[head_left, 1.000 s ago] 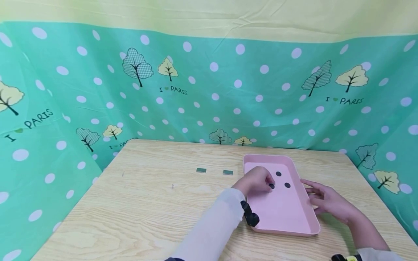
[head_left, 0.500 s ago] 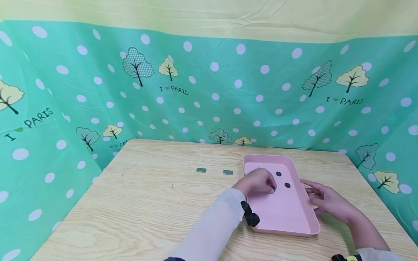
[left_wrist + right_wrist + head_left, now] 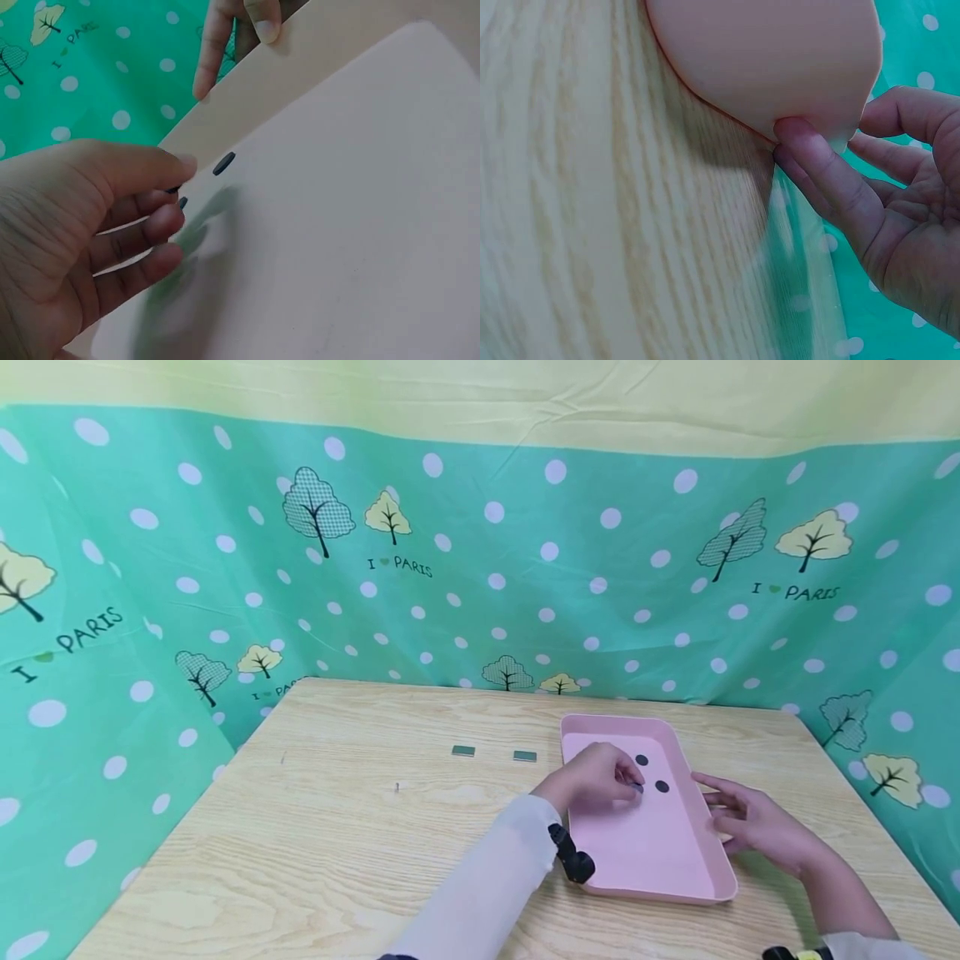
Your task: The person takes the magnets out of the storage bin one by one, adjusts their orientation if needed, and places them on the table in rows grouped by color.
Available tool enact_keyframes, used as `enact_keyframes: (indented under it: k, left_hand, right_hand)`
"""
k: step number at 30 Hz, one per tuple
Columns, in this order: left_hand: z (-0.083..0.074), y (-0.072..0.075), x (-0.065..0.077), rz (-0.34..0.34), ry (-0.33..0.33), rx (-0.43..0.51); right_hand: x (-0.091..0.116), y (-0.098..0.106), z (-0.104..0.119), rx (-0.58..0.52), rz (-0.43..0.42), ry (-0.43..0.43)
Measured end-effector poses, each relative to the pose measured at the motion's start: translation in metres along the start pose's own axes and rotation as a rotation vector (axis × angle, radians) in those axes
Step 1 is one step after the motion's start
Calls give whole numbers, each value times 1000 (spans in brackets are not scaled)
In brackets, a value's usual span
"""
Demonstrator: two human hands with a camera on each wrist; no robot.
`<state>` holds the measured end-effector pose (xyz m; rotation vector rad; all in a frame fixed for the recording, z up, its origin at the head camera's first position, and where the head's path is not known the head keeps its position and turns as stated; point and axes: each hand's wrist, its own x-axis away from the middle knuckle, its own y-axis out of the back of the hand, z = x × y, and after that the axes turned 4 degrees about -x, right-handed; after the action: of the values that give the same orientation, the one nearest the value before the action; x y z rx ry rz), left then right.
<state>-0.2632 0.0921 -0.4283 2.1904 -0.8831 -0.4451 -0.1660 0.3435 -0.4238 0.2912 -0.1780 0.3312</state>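
My left hand (image 3: pixel 600 772) reaches over the pink tray (image 3: pixel 652 860) and pinches a small black disc (image 3: pixel 637 787) between thumb and fingertips. In the left wrist view only a dark sliver of that disc (image 3: pixel 173 190) shows under the thumb. Two more black discs lie on the tray floor just right of the hand, one farther back (image 3: pixel 642 760) and one nearer (image 3: pixel 662 787). Against the tray's right wall rests my right hand (image 3: pixel 761 827), its fingers spread. The right wrist view has its thumb and fingertips (image 3: pixel 799 127) touching the outside of the wall.
Two small dark green rectangular pieces, one at the left (image 3: pixel 463 751) and one at the right (image 3: pixel 525 756), lie on the wooden table (image 3: pixel 315 827) left of the tray. A green dotted curtain (image 3: pixel 450 568) hangs behind the table.
My left hand has shifted a little to the right with the pinched disc, toward the two lying discs. The right hand and the tray stay in place.
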Motion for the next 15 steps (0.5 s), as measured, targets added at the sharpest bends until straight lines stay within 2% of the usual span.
enact_keyframes:
  k: [4,9,15]
  left_hand:
    - [0,2,0,-48,-33,85]
    - [1,7,3,-92,-40,196]
    - [4,14,9,-90,-81,249]
  right_hand:
    - [1,0,1,4,-6,-8]
    - [1,0,1,22,-30,-34]
    - [-1,0,0,9,-16,-21]
